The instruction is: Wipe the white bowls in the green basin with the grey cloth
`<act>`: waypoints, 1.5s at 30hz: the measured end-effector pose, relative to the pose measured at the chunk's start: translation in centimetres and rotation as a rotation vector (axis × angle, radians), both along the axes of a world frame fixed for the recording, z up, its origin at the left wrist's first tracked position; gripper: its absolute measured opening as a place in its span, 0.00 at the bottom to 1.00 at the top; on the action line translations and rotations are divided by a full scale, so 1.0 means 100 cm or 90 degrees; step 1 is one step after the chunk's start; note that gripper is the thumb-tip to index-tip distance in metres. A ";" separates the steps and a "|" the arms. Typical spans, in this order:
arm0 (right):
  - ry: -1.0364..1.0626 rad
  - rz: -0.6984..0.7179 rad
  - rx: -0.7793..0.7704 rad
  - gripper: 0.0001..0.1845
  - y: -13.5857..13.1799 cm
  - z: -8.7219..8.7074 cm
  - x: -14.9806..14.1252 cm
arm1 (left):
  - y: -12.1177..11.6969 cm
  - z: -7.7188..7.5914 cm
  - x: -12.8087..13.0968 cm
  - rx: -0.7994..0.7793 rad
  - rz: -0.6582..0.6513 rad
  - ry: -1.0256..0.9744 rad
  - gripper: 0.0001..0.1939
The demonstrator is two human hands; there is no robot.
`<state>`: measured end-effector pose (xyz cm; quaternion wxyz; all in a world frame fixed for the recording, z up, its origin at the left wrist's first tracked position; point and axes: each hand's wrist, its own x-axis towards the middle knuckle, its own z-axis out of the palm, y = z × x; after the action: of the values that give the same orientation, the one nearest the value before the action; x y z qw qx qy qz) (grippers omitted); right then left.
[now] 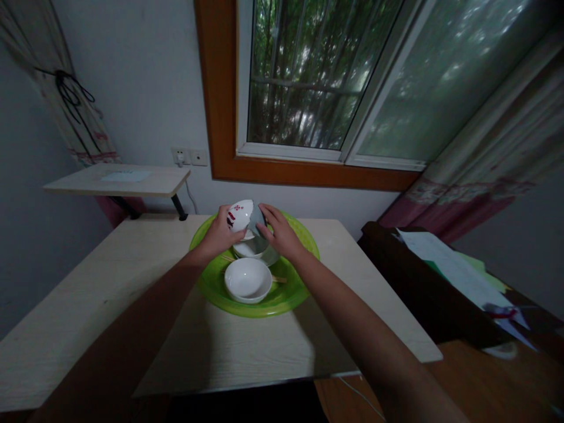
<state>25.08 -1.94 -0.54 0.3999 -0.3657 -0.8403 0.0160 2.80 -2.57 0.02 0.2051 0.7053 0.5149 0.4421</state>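
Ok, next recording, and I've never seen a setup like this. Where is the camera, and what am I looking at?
No robot here: these are a person's two bare hands, seen by a camera worn on the head, looking forward and down. This is its only picture. On the pale table stand a green basin and, further left, a small raised shelf. In the basin are white bowls and what look like wooden sticks. Above it, the left hand holds a patterned bowl, while the right hand holds something grey against it, perhaps a cloth.
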 end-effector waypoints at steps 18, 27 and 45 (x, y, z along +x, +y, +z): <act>0.272 0.121 -0.366 0.43 0.012 -0.026 0.001 | 0.005 -0.005 -0.002 -0.168 -0.127 -0.257 0.35; 0.408 0.108 -0.481 0.32 0.012 -0.017 0.002 | 0.007 0.000 -0.006 -0.205 -0.246 -0.348 0.48; 0.344 0.079 -0.381 0.27 0.008 -0.004 -0.003 | 0.010 0.017 -0.016 -0.366 -0.368 -0.540 0.30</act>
<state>24.79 -1.13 -0.98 0.4805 -0.3972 -0.6837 0.3793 1.19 -1.53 1.72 0.6887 0.4944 0.2738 0.4543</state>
